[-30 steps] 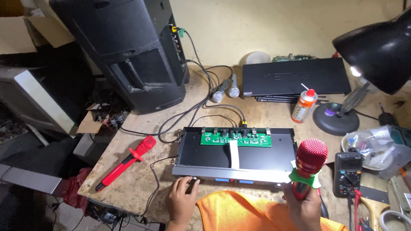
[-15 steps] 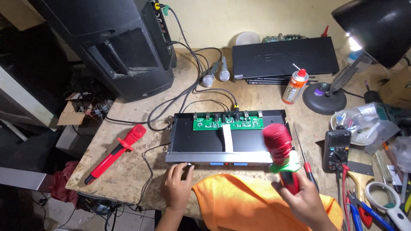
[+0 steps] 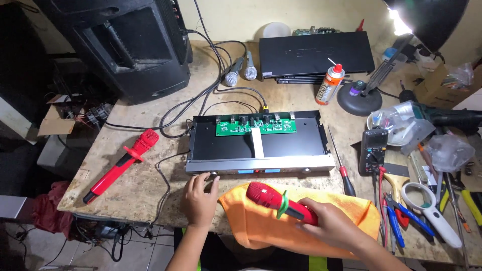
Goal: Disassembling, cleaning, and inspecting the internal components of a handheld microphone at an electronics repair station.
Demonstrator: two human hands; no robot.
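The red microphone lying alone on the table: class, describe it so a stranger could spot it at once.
Start at the big black loudspeaker at the table's left. Below it, left of the open black receiver chassis, lies the red microphone, untouched. Unlike the red microphone with a green ring in the right hand, it has no ring.

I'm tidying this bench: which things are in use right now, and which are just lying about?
In use:
left hand on a front knob of the open receiver unit
right hand holding a red microphone
orange cloth beneath it

Lying about:
second red microphone
two silver microphones
spray can
multimeter
screwdriver
magnifier
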